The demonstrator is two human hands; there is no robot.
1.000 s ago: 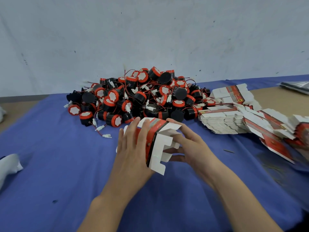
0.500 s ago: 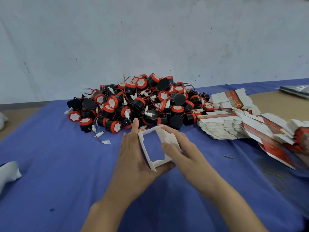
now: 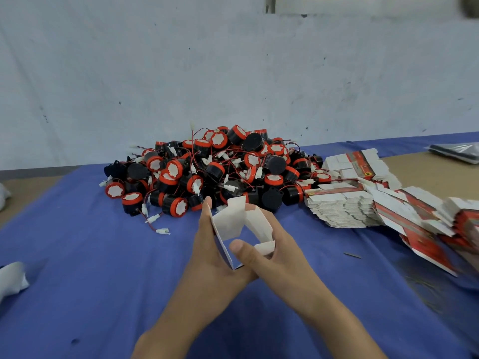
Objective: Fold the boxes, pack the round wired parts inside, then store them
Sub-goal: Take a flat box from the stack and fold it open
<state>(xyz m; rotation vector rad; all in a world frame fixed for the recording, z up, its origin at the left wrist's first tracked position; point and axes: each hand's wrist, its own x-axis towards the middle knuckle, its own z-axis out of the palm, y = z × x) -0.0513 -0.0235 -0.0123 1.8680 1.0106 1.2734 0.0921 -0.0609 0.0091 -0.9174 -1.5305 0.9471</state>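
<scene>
1. Box (image 3: pixel 230 221): a half-erected carton sat between both hands at lower centre of the frame, over the blue cloth (image 3: pixel 90 281). Its white inner faces were turned toward the camera and its end was open. One flap stood up at the top edge and another jutted out at lower right.
2. Left hand (image 3: pixel 210 255): its grip held the box, with the fingers laid straight up the left outer panel and the thumb apparently passing beneath the lower corner. This probably braced that wall as a fixed side while the tube was squared.
3. Right hand (image 3: pixel 274 257): its grip was closed on the box's right wall. The thumb (image 3: pixel 239 248) pressed into the opening, and the fingers were hidden behind the card. The hold suited spreading the tube or turning in an end flap.
4. Round wired parts (image 3: pixel 220 172): black bodies with red-rimmed white faces, red leads and white connectors were heaped at centre frame, just beyond the hands. None was in the box.
5. Flat box blanks (image 3: pixel 342 208): these were stacked and fanned out at right of frame, touching the heap's right edge.
6. Counter (image 3: pixel 420 172): its tan surface showed at upper right, beyond the cloth. A white object (image 3: pixel 11 279) at the left edge could not be identified.
7. Stage, as judged: folding was under way, while packing and storing were not yet begun for this box.
</scene>
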